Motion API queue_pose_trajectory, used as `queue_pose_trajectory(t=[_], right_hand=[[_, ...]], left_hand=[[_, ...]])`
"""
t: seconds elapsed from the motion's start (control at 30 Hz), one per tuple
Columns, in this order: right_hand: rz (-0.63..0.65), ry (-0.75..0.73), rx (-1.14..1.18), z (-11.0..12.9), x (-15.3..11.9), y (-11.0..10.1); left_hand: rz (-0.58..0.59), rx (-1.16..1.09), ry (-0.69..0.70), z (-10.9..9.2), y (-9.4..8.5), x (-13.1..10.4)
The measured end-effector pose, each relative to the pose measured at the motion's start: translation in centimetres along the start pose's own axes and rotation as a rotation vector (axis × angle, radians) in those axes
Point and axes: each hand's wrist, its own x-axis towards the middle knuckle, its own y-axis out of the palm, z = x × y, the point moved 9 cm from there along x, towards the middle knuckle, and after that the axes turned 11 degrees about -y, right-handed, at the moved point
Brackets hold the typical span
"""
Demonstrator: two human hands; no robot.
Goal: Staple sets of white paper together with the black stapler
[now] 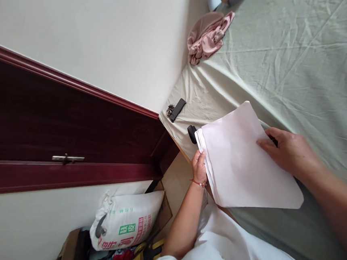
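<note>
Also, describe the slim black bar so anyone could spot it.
Find the green sheet and the pink cloth by the wall. Below that cloth, near the sheet's corner, lies a slim black bar. Small metal pieces sit beside it, unlike the chunkier black object beside the paper stack.

Counted 2 hands, 1 left hand (199, 167) and 1 right hand (291, 150); 1 paper stack (249, 161), with layers too close to number; 1 longer black object (179, 109) and 1 shorter black object (192, 134); 1 bracelet (198, 183), 1 pink cloth bundle (208, 40), 1 white sack (127, 221), 1 metal bolt (68, 159).
</note>
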Motion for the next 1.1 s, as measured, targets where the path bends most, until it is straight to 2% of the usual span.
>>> queue_pose_trajectory(t=[0.4, 0.6, 0.77, 1.1], right_hand=[[-0.042, 0.014, -0.038, -0.5, 0.0, -0.4], [0.004, -0.011, -0.012, 0.0, 0.0, -0.1], [0.014, -0.026, -0.013, 0.3, -0.1, 0.0], [0.014, -0.05, -0.009, 0.5, 0.0, 0.1]], left_hand=[[-0.014, -0.037, -0.055, 0.3, -0.3, 0.1], [-0.037, 0.051, 0.007, -0.5, -0.2, 0.0], [-0.057, 0.076, 0.009, -0.4, -0.4, 0.1], [-0.02, 0.092, 0.012, -1.5, 0.4, -0.8]])
